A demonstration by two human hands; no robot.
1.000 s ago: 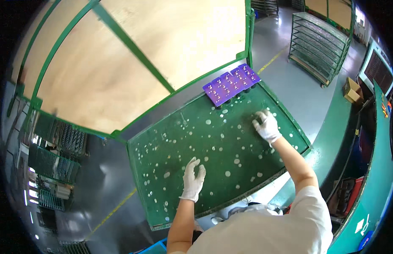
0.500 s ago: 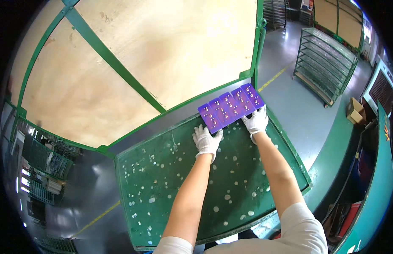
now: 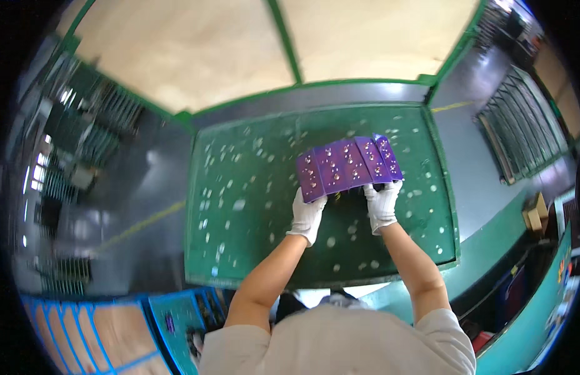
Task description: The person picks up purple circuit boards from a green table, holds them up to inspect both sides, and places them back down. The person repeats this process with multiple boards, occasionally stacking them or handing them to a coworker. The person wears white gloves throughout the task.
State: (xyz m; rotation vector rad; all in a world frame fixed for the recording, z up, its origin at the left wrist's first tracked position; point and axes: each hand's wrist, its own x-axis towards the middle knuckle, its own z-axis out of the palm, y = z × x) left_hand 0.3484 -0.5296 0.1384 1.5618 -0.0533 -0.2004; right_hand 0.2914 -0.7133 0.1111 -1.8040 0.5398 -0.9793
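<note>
A purple sheet of joined panels [image 3: 347,165], dotted with small shiny metallic bumps, is held up over the green tabletop [image 3: 252,250]. It bows along the seams between its panels, with both ends tilting down. My left hand [image 3: 307,214], in a white glove, grips its near left corner. The near edge toward the right end is in my right hand [image 3: 382,205], gloved the same way. Several fingertips are hidden beneath the sheet.
Pale spots cover the tabletop, which has a raised green rim [image 3: 445,187]. Beyond it stands a green-framed panel [image 3: 196,50]. A wire rack [image 3: 524,128] and a cardboard box [image 3: 535,212] are at right. Blue-framed racks [image 3: 90,337] show at lower left.
The sheet has come off the table's far edge, nearer to me, and now bows. Both hands have closed on its near edge. My view has turned, showing the table straighter.
</note>
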